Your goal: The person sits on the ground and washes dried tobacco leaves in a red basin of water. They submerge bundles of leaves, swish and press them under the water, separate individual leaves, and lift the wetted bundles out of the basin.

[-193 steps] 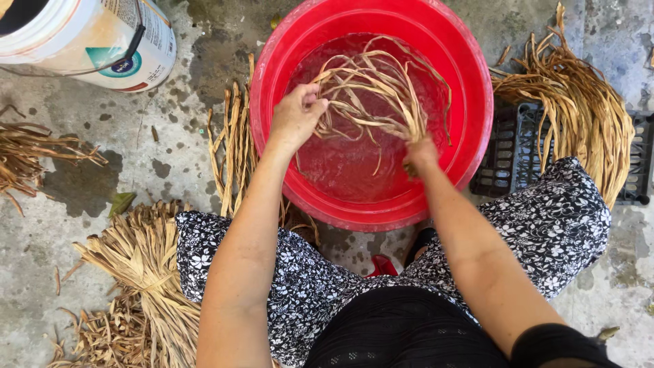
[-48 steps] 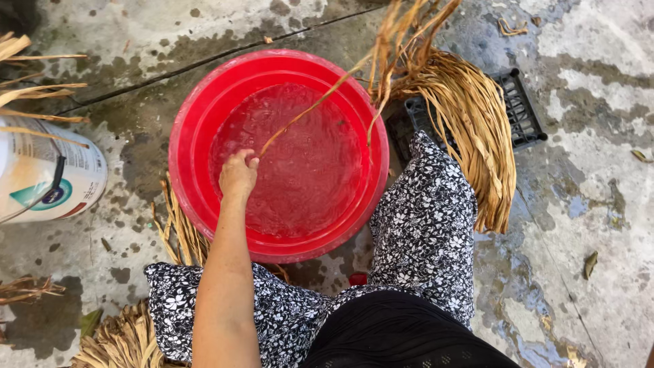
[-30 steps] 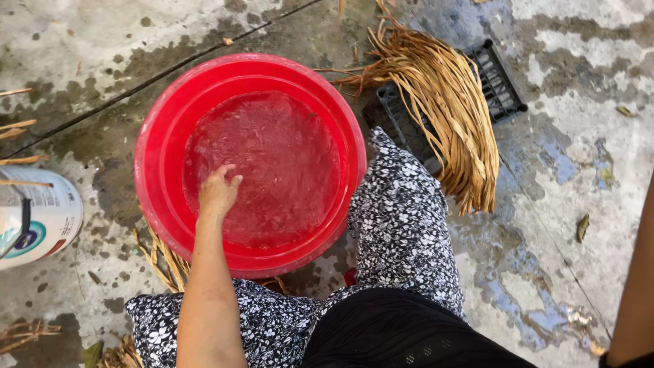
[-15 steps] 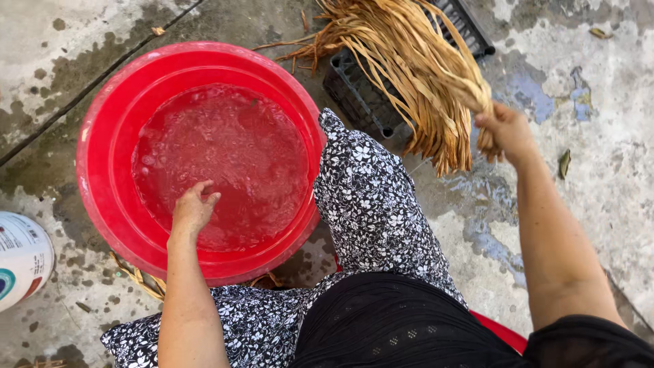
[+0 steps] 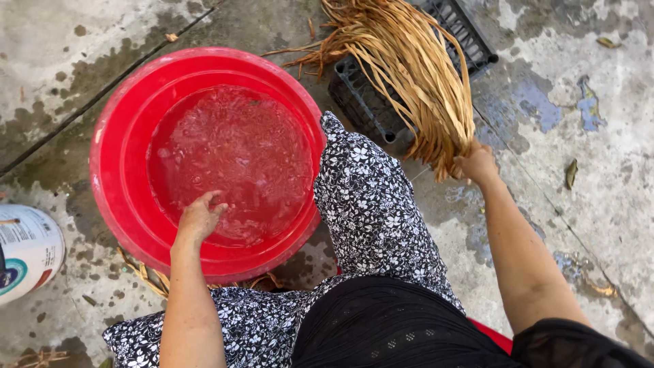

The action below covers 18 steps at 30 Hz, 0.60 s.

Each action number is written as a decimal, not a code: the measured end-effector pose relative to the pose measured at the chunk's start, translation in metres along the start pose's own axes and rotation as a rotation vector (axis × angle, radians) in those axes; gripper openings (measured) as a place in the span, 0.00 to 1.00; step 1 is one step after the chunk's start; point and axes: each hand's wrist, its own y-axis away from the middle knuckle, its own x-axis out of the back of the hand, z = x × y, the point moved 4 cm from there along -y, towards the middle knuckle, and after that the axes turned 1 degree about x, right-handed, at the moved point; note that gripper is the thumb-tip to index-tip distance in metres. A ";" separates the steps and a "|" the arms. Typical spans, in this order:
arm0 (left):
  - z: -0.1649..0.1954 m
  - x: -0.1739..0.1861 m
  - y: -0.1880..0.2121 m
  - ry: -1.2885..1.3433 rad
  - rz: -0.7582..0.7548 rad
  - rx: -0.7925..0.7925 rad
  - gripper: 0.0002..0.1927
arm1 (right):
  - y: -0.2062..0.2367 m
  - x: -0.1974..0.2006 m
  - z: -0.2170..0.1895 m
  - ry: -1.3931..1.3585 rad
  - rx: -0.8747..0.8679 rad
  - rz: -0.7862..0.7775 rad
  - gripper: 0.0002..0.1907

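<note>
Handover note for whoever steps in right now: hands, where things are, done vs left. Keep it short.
Left hand: open, fingers resting in the water of the red basin; holds nothing.
Right hand: grip closed on the lower end of the bundle of dried straw strips.
The bundle lies across the black plastic crate right of the basin, out of the water.
The basin holds only water. A few strips poke out from under its near rim.
Done: this bundle is on the crate.
Left: right hand has not let go.
</note>
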 end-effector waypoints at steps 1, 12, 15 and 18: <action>0.001 0.001 0.002 -0.021 0.016 -0.032 0.27 | -0.004 -0.002 -0.005 0.039 -0.002 -0.024 0.44; 0.052 0.117 0.106 0.494 0.397 -0.330 0.25 | -0.043 0.026 -0.077 0.057 -0.097 -0.018 0.47; 0.019 0.146 0.174 0.814 0.638 -0.412 0.19 | -0.061 0.064 -0.104 0.064 0.042 0.120 0.47; -0.054 0.138 0.221 1.027 0.852 -0.358 0.15 | -0.082 0.093 -0.145 -0.180 0.288 0.176 0.43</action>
